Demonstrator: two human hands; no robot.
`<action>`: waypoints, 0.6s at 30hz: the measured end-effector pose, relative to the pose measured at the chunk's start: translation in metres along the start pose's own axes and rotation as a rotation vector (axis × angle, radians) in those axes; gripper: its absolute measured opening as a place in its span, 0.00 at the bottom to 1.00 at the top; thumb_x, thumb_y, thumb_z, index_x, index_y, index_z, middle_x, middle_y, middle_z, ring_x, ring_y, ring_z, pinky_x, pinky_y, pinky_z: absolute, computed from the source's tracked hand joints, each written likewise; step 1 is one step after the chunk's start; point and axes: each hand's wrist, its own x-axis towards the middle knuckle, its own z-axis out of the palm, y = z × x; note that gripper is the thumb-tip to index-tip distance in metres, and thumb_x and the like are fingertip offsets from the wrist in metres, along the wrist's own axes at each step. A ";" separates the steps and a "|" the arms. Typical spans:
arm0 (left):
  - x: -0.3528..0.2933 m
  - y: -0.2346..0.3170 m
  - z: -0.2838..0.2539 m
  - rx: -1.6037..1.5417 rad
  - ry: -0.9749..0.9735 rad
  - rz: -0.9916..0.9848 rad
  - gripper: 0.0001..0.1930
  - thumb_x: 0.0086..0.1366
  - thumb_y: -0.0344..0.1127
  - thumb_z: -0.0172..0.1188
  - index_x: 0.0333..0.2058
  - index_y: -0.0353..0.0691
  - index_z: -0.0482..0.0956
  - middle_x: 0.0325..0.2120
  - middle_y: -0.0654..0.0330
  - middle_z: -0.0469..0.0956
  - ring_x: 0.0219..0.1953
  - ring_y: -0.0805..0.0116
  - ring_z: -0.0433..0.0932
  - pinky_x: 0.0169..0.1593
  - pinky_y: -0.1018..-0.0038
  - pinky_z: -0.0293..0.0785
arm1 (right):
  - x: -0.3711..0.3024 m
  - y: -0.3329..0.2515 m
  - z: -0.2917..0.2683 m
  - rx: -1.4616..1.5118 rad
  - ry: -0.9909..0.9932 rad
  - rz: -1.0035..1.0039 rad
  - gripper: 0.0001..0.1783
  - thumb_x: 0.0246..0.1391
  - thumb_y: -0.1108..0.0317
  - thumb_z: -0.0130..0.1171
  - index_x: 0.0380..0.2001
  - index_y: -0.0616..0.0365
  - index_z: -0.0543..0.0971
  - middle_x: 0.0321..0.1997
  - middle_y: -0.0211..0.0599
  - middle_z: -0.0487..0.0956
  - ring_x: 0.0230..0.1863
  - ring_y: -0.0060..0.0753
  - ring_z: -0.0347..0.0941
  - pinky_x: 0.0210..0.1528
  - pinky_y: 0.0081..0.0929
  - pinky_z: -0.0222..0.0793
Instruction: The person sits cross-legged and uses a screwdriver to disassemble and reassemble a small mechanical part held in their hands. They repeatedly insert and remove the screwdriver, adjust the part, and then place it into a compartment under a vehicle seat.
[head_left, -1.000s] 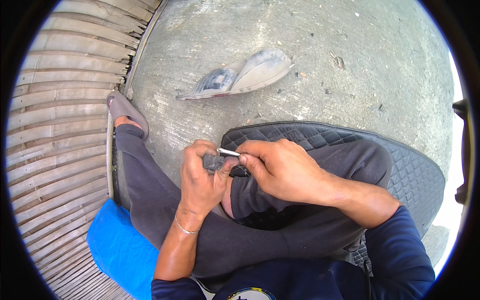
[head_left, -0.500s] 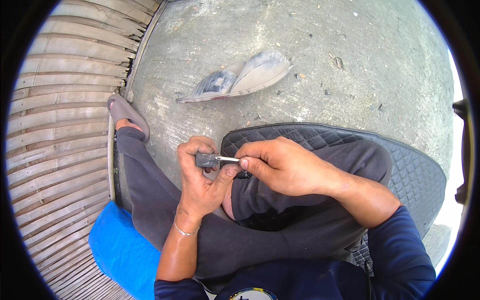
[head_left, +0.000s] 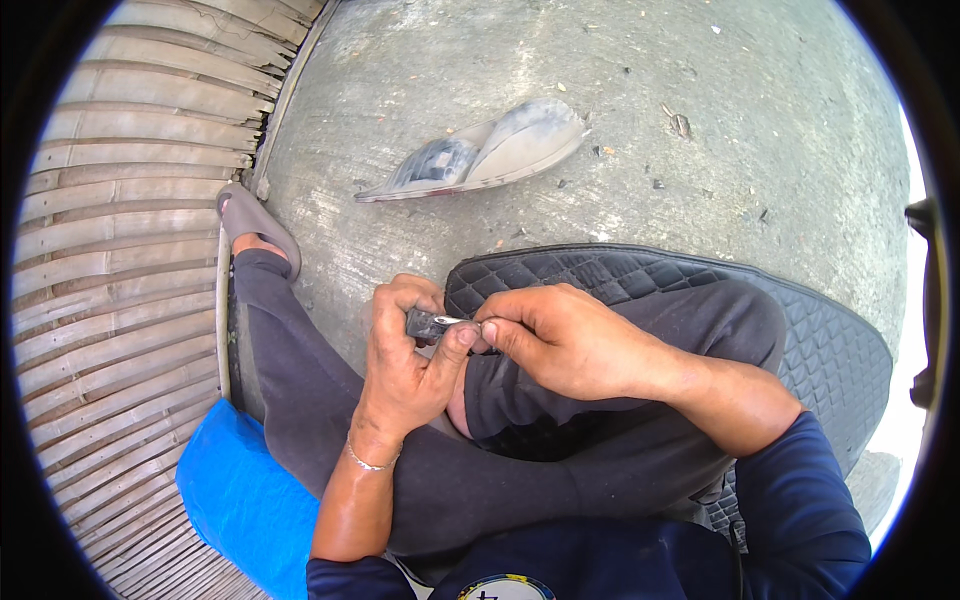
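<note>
Dark block [head_left: 422,323] and slim metal rod [head_left: 446,320] held together by two hands above folded legs.

The block, charcoal grey, small and straight-edged, is grasped in the grip of the left hand [head_left: 408,362]; the silvery, narrow rod is pinched between thumb and forefinger of the right hand [head_left: 575,342] and is seen across the block's right end, though its far tip cannot be made out clearly. Below, a black diamond-quilted mat [head_left: 835,352] is spread on rough grey concrete floor [head_left: 640,75], which is flecked with small debris. A dusty, curved grey shell [head_left: 530,148] with a pointed end is set down ahead of the hands. The left side is bounded by bamboo slats [head_left: 130,210], with bright blue sheeting [head_left: 245,495] bunched alongside.
</note>
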 end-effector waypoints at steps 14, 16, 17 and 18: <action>-0.004 0.001 0.006 0.040 0.039 -0.102 0.21 0.69 0.40 0.66 0.44 0.35 0.64 0.39 0.53 0.72 0.40 0.65 0.73 0.47 0.68 0.71 | 0.002 0.022 0.034 0.221 0.130 0.032 0.15 0.71 0.62 0.50 0.42 0.60 0.81 0.34 0.51 0.83 0.40 0.57 0.81 0.43 0.46 0.74; -0.004 0.002 0.010 0.025 0.045 -0.169 0.21 0.70 0.41 0.65 0.46 0.34 0.64 0.40 0.52 0.72 0.40 0.64 0.73 0.47 0.66 0.71 | 0.007 0.026 0.042 0.305 0.182 -0.016 0.15 0.71 0.62 0.49 0.42 0.62 0.80 0.33 0.51 0.83 0.38 0.56 0.81 0.42 0.45 0.74; -0.005 0.002 0.012 0.017 0.048 -0.202 0.21 0.70 0.41 0.65 0.46 0.34 0.64 0.41 0.52 0.72 0.40 0.63 0.74 0.47 0.66 0.72 | 0.009 0.027 0.046 0.350 0.221 -0.057 0.15 0.72 0.62 0.49 0.42 0.62 0.80 0.33 0.52 0.82 0.38 0.55 0.81 0.42 0.45 0.73; -0.003 0.003 0.013 0.116 0.066 -0.146 0.21 0.70 0.40 0.65 0.49 0.33 0.64 0.42 0.52 0.71 0.40 0.64 0.74 0.47 0.66 0.72 | 0.011 0.028 0.047 0.397 0.226 -0.018 0.15 0.72 0.62 0.49 0.42 0.63 0.79 0.33 0.52 0.82 0.37 0.54 0.81 0.41 0.44 0.73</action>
